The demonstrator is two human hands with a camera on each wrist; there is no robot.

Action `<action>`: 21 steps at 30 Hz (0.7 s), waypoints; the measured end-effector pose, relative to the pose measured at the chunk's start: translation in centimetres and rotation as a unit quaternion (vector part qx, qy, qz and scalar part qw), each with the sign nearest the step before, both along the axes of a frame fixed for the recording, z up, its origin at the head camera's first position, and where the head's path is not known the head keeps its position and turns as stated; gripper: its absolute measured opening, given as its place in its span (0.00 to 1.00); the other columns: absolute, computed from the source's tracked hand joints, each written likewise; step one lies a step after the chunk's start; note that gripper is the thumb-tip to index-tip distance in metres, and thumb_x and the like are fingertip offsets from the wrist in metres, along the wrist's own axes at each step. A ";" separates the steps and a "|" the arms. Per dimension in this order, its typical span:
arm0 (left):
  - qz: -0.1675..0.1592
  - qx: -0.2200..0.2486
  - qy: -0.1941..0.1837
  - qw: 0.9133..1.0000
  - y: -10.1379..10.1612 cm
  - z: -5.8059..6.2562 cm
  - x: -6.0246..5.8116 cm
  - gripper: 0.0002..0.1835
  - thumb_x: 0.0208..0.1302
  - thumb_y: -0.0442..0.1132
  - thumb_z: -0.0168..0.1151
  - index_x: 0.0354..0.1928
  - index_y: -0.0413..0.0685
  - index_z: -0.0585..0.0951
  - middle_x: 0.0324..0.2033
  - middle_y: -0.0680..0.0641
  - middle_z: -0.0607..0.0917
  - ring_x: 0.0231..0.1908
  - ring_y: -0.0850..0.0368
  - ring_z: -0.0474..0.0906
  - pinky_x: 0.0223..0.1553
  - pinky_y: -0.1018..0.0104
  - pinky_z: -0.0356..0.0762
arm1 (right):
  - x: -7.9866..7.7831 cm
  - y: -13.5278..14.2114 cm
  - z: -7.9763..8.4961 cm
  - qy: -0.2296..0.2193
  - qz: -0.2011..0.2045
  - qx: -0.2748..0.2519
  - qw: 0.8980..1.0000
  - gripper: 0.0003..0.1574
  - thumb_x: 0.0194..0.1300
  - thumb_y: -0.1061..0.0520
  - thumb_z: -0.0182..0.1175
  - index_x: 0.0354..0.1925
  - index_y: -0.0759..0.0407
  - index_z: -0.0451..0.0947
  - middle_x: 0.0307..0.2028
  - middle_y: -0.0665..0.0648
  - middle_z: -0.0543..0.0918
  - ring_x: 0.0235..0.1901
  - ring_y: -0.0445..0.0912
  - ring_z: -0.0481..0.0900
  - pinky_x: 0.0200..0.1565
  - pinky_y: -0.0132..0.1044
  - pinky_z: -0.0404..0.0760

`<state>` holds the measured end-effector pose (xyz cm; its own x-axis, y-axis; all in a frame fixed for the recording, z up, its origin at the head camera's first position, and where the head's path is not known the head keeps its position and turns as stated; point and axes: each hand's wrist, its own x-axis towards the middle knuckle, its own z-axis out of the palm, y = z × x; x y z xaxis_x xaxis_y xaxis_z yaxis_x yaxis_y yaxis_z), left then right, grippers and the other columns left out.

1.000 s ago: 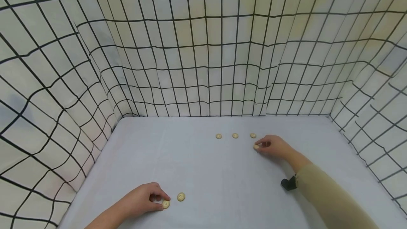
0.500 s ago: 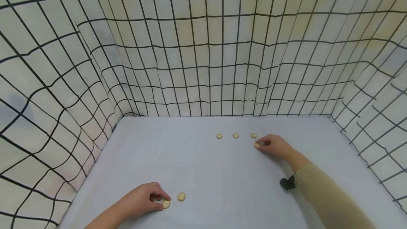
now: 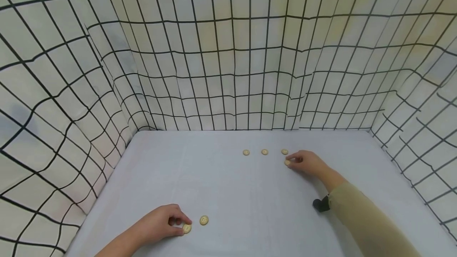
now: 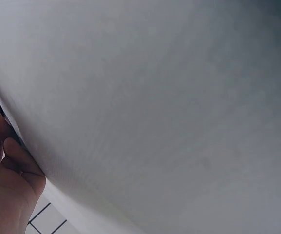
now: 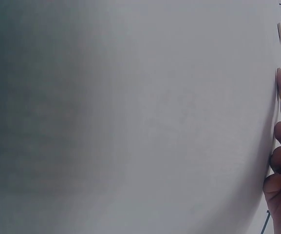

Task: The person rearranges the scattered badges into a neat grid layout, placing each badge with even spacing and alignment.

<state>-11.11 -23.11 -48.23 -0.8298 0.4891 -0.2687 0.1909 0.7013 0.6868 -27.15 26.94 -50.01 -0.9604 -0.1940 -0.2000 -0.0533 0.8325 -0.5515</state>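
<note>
In the head view my left hand point(image 3: 157, 225) rests low on the white tabletop, thumb and finger pinching a pale yellow button point(image 3: 187, 229). A second button point(image 3: 204, 220) lies just to the right of it, apart from the fingers. Farther back, my right hand point(image 3: 308, 164) pinches another button point(image 3: 287, 162) by its edge. Directly behind that one is the right end button point(image 3: 284, 151) of a row. The row continues leftward with a middle button point(image 3: 264, 152) and a left button point(image 3: 246, 152). Both wrist views show only part of each hand at the edge.
A white cloth-like tabletop point(image 3: 228, 185) spreads under everything. Pale walls with a black grid point(image 3: 228, 62) enclose it at the back and both sides. A small black object point(image 3: 321, 204) sticks out at the right sleeve point(image 3: 364, 217).
My right hand has edged slightly toward the back with its button, closer to the row's right end. The left hand and the other buttons stay practically where they were.
</note>
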 end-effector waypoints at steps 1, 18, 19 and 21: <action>0.000 -0.001 0.000 1.000 0.0 0.0 0.0 0.09 0.56 0.45 0.74 0.40 0.67 0.88 0.31 0.61 0.78 0.31 0.67 0.71 0.33 0.70 0.71 | 0.0 0.0 0.0 0.000 0.000 0.000 1.000 0.23 0.63 0.44 0.68 0.54 0.49 0.84 0.44 0.55 0.80 0.43 0.50 0.73 0.48 0.49 0.74; -0.005 0.005 0.000 1.000 -0.1 0.1 0.1 0.09 0.57 0.45 0.74 0.41 0.65 0.89 0.31 0.59 0.78 0.30 0.66 0.70 0.32 0.69 0.70 | 0.2 -0.6 0.3 0.011 0.022 -0.017 1.000 0.27 0.60 0.46 0.70 0.57 0.49 0.82 0.38 0.51 0.78 0.39 0.47 0.72 0.40 0.41 0.72; -0.006 0.004 0.000 1.000 -0.1 0.1 0.1 0.09 0.57 0.45 0.74 0.41 0.65 0.89 0.31 0.59 0.78 0.31 0.66 0.70 0.33 0.70 0.70 | 0.3 -0.9 0.4 0.012 0.029 -0.022 0.999 0.26 0.60 0.47 0.71 0.57 0.49 0.83 0.37 0.51 0.77 0.39 0.47 0.72 0.40 0.41 0.72; -0.005 0.002 0.000 1.000 -0.1 0.2 0.1 0.10 0.57 0.45 0.74 0.41 0.66 0.89 0.31 0.59 0.78 0.31 0.67 0.70 0.33 0.70 0.70 | 0.5 -1.5 0.6 0.017 0.045 -0.031 0.998 0.26 0.59 0.48 0.72 0.56 0.50 0.83 0.36 0.51 0.77 0.38 0.47 0.71 0.40 0.41 0.72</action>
<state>-11.04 -23.20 -48.08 -0.8247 0.4986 -0.2669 0.1982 0.6969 0.6893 -26.69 25.41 -49.42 -0.9445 -0.2909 -0.1527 -0.1459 0.7878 -0.5984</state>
